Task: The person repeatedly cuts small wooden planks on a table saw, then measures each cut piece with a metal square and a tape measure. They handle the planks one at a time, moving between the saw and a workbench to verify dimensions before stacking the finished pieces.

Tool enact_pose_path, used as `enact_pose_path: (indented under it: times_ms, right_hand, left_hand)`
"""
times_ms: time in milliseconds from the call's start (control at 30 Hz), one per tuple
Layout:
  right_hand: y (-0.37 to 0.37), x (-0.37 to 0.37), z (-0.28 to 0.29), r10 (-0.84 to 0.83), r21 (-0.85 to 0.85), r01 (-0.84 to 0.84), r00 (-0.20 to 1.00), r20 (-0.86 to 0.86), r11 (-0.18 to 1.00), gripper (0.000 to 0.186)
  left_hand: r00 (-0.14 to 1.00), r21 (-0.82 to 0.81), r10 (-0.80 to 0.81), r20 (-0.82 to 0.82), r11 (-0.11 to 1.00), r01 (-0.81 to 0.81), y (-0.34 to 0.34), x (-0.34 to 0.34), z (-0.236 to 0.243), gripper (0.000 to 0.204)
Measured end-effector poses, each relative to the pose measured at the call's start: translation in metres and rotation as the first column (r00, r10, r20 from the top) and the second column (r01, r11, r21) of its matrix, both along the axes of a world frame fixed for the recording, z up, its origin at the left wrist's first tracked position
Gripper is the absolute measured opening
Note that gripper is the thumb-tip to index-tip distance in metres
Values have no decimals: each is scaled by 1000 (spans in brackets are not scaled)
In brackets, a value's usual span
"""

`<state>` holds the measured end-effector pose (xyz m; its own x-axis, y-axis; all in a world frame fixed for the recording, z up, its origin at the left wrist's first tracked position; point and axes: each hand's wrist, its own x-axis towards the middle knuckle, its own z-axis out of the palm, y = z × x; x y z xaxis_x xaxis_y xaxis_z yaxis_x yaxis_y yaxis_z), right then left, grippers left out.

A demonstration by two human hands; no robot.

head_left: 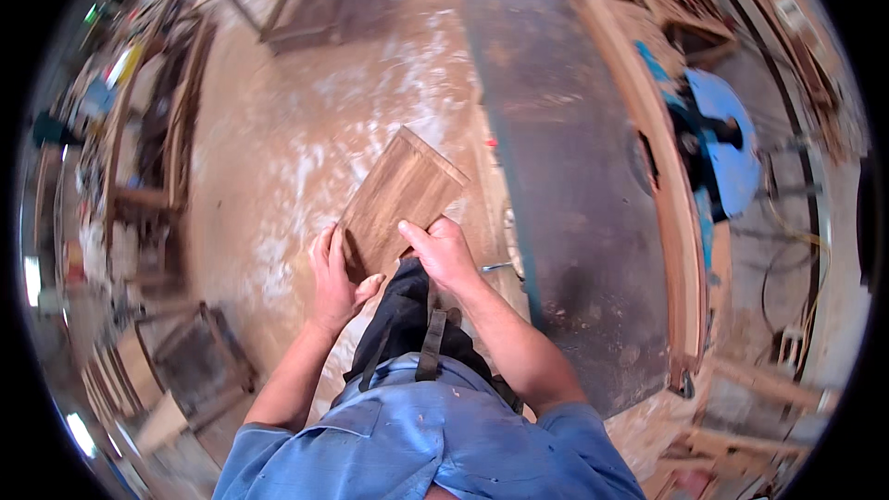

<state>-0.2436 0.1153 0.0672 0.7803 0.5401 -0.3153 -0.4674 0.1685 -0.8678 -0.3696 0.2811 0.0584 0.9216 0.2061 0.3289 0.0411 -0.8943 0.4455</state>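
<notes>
1. Two hands share one wooden board [398,208], held in the air above the sawdust-strewn floor [278,176], in front of our body.
2. Left hand [333,282]: fingers curled around the board's near left edge, thumb out to the side.
3. Right hand [443,255]: fingers clamped on the near right corner, thumb on top.
4. Right of us stands the dark machine worktop [565,194], apart from the board.
5. We judge this the carry or inspect step; the next move calls for a steady two-handed grip while the board swings toward the worktop.

Warm, even light; soft shadows; heavy fisheye bend + blur at rim; centre sharp.
</notes>
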Motion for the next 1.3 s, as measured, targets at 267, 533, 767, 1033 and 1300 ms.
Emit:
enact_pose_path:
  times_ms: [267,533,767,1033,1300]
  right_hand:
    - [102,-92,56,848,-744,-561,529,14,363,24]
    - [228,-187,-6,908,-433,-798,356,222,419,28]
    - [417,-249,-29,964,-526,-821,104,243,221,33]
    - [713,-350,-37,925,-552,-802,4,380,230,40]
    - [979,-431,-138,881,-688,-618,16,472,380,60]
  left_hand:
    - [937,-796,325,-129,530,-294,89,-131,79,75]
    - [825,-911,555,-106,279,-305,168,-274,62,27]
    - [316,-769,911,-264,-1,-640,243,-427,99,27]
    - [-227,-740,955,-189,-291,-606,255,-526,83,23]
    - [-344,-752,922,-179,-354,-557,349,-523,92,26]
